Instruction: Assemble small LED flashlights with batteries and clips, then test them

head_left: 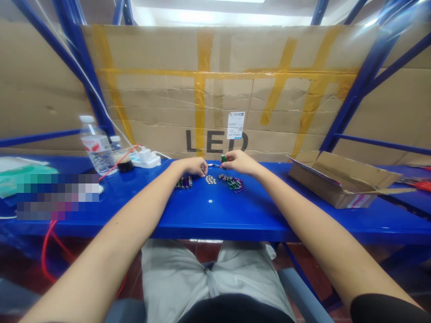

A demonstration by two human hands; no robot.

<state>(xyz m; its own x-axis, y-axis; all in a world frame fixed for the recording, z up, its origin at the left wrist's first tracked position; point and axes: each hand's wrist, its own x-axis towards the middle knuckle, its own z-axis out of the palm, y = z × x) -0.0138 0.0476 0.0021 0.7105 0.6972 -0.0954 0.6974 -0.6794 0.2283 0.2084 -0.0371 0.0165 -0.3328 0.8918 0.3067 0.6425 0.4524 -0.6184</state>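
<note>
The right hand (239, 161) was raised just above the tabletop (202, 220), thumb and fingertips pinched around a short green cylinder (223, 159), one end of which showed past the grip. The left hand (195, 166) hung to its left, fingers curled in; whether it had hold of anything, I could not tell.

The green cylinder looked small, light and stiff, probably smooth enough to slip or roll, so its round side seemed the best place for a fingertip pinch. It did not seem fragile.

Just below the left hand lay a row of dark, shiny cylinders (183, 182). Between the hands was a cluster of small metal pieces (210, 180), likely easy to scatter and best picked up singly. Nearer the right hand sat a heap of green and purple loops (235, 184), apparently thin and prone to tangle. A silver object (213, 165) lay behind, too small to identify.

Farther out stood a cardboard box (313, 186) on the right, and a water bottle (97, 146) and a power strip (146, 159) on the left.
</note>
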